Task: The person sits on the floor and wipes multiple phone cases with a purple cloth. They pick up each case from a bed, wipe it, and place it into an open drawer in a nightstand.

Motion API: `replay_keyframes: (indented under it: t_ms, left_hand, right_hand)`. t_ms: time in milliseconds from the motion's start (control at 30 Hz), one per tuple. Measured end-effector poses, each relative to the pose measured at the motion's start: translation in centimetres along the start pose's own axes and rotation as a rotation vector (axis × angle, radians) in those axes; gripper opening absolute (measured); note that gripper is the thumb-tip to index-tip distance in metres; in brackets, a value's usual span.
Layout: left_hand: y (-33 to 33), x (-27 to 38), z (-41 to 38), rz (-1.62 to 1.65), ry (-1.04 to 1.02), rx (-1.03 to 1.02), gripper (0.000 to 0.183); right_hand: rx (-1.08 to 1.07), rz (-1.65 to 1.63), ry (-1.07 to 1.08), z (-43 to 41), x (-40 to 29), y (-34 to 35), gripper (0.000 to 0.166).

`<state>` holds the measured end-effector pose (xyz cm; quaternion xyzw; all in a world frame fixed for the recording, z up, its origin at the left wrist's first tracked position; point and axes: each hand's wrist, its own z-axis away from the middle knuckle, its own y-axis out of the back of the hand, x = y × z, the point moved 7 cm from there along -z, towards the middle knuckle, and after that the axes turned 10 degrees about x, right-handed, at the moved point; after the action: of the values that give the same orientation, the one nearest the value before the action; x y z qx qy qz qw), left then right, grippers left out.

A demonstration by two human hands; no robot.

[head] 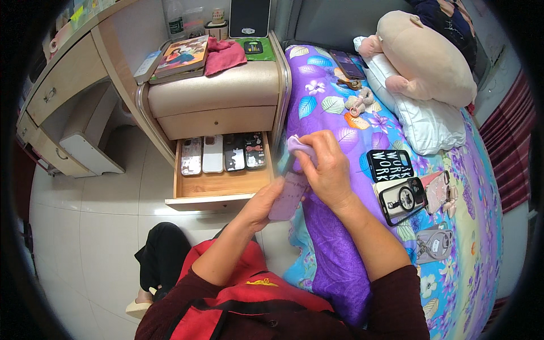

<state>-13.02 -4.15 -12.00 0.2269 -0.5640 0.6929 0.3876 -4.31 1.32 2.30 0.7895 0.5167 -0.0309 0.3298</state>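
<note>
My left hand (265, 204) grips a pale purple phone case (288, 197) by its side, in front of the open drawer's right corner. My right hand (325, 165), just above the case, pinches a bunched lilac cloth (302, 148). In the open wooden drawer (221, 185) several phone cases stand in a row: a clear patterned one (191, 157), a white one (212, 154), a black one with a white figure (234, 153) and a dark one with a bow (255, 151). On the bed lie a black lettered case (389, 165), a black-rimmed case (401, 202), a pink case (437, 193) and a grey case (434, 244).
The bed's floral cover (323, 110) lies to the right, with a dark phone (347, 64), a small plush charm (360, 102), a white pillow (429, 123) and a large plush toy (425, 59). Books (182, 57) and a red cloth (224, 55) rest on the nightstand (212, 91). A desk (63, 85) stands left.
</note>
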Motion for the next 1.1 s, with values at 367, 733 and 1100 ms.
replay_keyframes:
  t_ms: [367,733,1100]
  left_hand:
    - [-0.3,0.2,0.2,0.209,0.012,-0.009,0.061]
    - [-0.5,0.7,0.4,0.233,-0.025,-0.002,0.060]
    - [1.1,0.2,-0.9,0.479,-0.008,0.163,0.061]
  right_hand:
    - [-0.081,-0.015,0.012,0.6,-0.2,-0.8,0.018]
    - [-0.137,-0.044,-0.077,1.1,0.6,-1.3,0.017]
    - [-0.350,-0.279,-0.054,3.2,-1.9,-3.5,0.020]
